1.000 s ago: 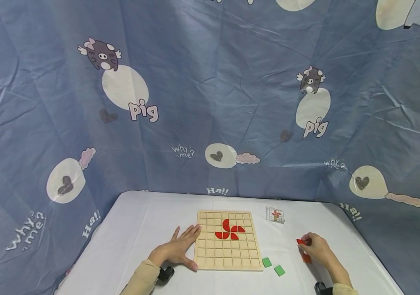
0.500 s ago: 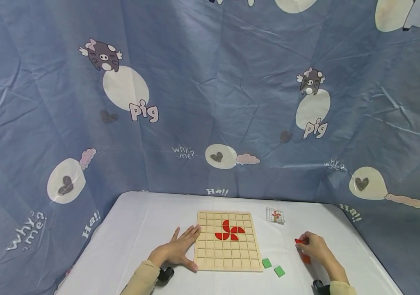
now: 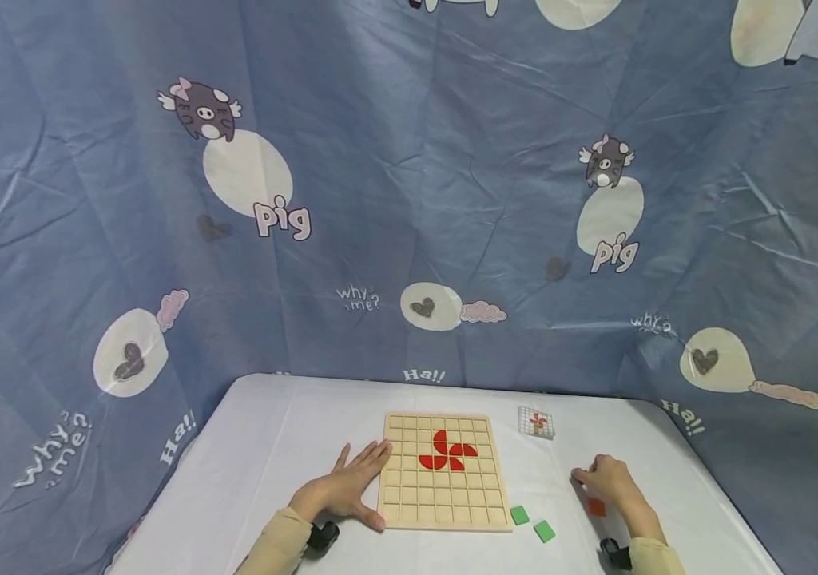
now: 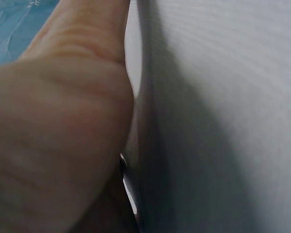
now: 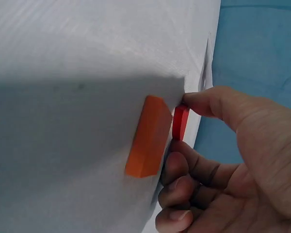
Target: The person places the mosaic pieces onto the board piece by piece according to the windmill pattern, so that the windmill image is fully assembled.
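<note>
My left hand [image 3: 344, 489] lies spread with straight fingers against the left edge of the wooden grid board [image 3: 445, 507]. Up close, its skin [image 4: 53, 131] fills much of the left wrist view. Several red curved pieces [image 3: 434, 461] form a pinwheel in the board's upper middle cells. On the right side of the table, my right hand [image 3: 610, 481] pinches a small red piece [image 5: 180, 122] between thumb and a fingertip; the head view hides that piece. An orange square tile [image 3: 596, 507] lies on the cloth just below this hand, apart from the fingers.
Two green square tiles [image 3: 519, 515] lie off the board's lower right corner. A small card [image 3: 536, 422] with a printed pinwheel pattern sits right of the board's top. A white cloth covers the table [image 3: 294, 423]; a blue printed curtain [image 3: 351, 200] rises behind it.
My right hand has shifted slightly left, and the red piece in its fingers has dropped out of sight in the head view. The left hand and the board pieces stay put.
</note>
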{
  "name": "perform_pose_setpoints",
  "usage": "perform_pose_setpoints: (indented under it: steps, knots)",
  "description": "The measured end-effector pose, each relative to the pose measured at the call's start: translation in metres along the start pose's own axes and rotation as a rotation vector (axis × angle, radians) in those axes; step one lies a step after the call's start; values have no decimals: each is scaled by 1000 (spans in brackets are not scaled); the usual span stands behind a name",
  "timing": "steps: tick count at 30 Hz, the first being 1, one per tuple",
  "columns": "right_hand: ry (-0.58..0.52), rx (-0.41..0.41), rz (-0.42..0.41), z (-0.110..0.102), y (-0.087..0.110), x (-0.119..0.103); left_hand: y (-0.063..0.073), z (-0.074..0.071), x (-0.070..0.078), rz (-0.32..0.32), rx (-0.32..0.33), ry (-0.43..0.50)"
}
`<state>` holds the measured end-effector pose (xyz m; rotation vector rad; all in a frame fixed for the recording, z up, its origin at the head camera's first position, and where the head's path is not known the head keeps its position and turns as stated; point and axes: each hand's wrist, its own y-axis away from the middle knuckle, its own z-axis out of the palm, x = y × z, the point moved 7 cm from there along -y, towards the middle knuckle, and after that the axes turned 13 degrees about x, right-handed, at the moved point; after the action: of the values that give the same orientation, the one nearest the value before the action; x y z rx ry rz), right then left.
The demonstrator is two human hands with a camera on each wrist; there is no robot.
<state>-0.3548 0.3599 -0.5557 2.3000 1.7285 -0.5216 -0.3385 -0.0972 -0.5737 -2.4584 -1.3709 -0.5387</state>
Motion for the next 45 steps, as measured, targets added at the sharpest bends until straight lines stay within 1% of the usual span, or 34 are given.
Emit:
perform_pose_setpoints:
  steps: [4,9,14,21,33,35,45]
  knots:
    - [-6,22,-24,-2,2,-1,0,0,-1,8,6,1]
    - [-50,28,-40,-4,4,2,0,0,-1,-2,5,2]
    - [-62,61,-112,-6,2,5,0,1,0,-8,2,4]
    - [-143,64,-141,-1,0,9,1,0,1,8,2,-2]
    - [-100,77,-223,-5,1,8,1,0,0,13,1,0]
    - [-98,79,-228,-5,1,7,1,0,0,12,2,-3]
    - [-133,76,-200,-5,4,6,0,1,0,-5,-7,5]
